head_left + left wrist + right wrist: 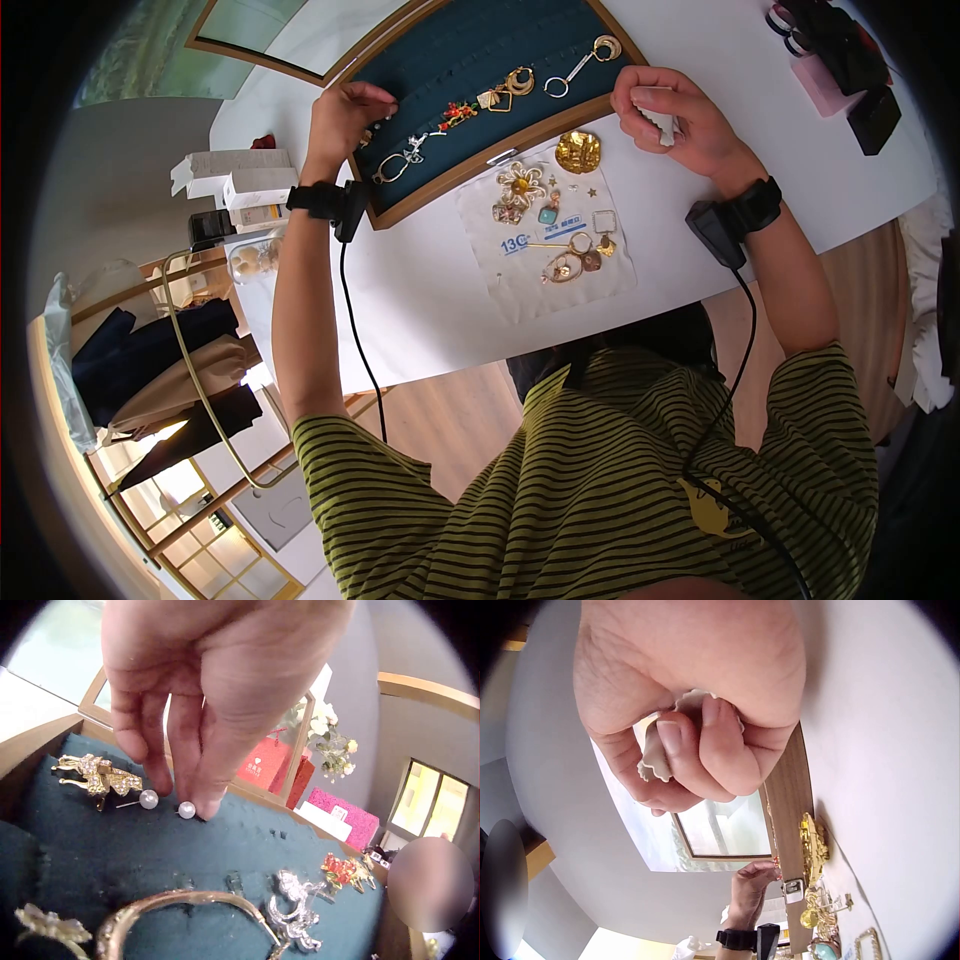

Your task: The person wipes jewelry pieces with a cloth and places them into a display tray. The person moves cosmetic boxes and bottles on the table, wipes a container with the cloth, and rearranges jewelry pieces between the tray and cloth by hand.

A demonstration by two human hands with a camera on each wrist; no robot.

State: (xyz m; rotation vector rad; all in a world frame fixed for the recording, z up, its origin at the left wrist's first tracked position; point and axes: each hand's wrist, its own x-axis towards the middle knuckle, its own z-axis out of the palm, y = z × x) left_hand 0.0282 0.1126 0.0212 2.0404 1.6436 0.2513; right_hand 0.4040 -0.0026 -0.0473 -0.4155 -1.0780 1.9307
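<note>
My left hand (345, 122) reaches into the left end of a wooden jewelry box lined with dark teal cloth (450, 75). In the left wrist view its thumb and forefinger pinch at a pearl stud earring (187, 810), low against the lining. Another pearl stud (149, 799) lies just beside it, near a gold brooch set with stones (97, 778). A bangle (176, 896), a silver brooch (296, 911) and a red flower brooch (341, 870) lie closer to the camera. My right hand (680, 115), by the box's front right corner, grips a crumpled white cloth with a scalloped edge (656, 754).
On the white table, a printed white cloth (545, 295) carries a flower brooch (521, 185), rings and small pieces. A round gold piece (578, 152) lies at its upper edge. White boxes (235, 170) stand left, dark items and a pink box (825, 85) right.
</note>
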